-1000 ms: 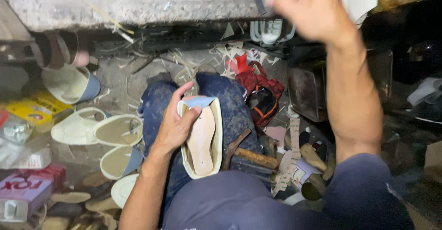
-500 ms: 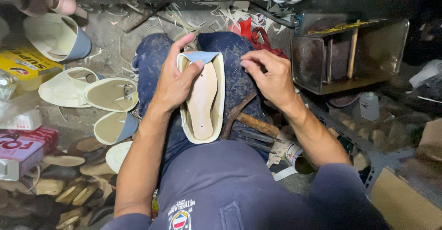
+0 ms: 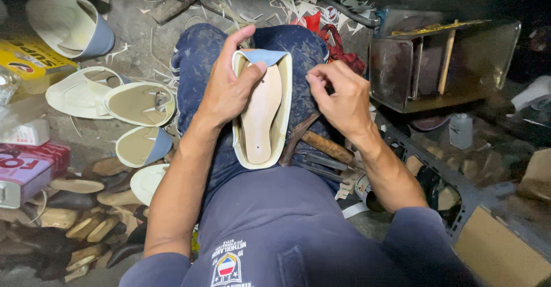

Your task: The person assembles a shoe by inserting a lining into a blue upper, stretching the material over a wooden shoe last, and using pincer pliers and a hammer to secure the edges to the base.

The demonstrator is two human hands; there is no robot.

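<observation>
**Holding a shoe sole-up on the lap**

Resting at frame centre on blue-clad thighs, the cream shoe (image 3: 262, 117) lies sole-up, its tan insole exposed and pale blue lining at the toe. The left hand (image 3: 227, 89) clasps its left edge, thumb pressed on the insole. The right hand (image 3: 340, 97) pinches the right rim with closed fingertips; whether anything small sits between them cannot be made out. A wooden-handled hammer (image 3: 321, 143) lies just right of the shoe, its head partly hidden beneath it. Unfinished shoes (image 3: 138, 103) crowd the left. A yellow box (image 3: 34, 63) at upper left and a pink-and-white rectangular tin (image 3: 23, 172) at left are cut off by the frame edge. A grimy open-fronted box (image 3: 436, 69) stands at upper right.
</observation>
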